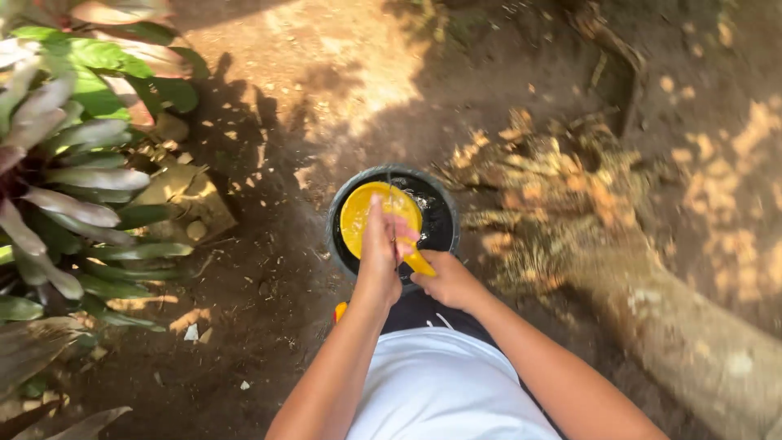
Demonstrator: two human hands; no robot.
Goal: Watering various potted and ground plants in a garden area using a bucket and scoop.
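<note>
A round yellow dipper (366, 216) with a short handle is tilted over a black bucket (444, 213) of dark water on bare earth. My right hand (448, 279) grips the dipper's handle at the bucket's near rim. My left hand (384, 244) lies against the dipper's inner face, fingers together and pressed to the plastic. A thin stream or thread hangs down over the dipper from above. Both forearms reach forward from my white shirt (444, 387).
A leafy plant (73, 163) with pale and green leaves fills the left side. A thick tree root or trunk (684, 326) runs along the right, with dry leaf litter (554, 187) behind the bucket. A small orange object (340, 310) lies by my left wrist.
</note>
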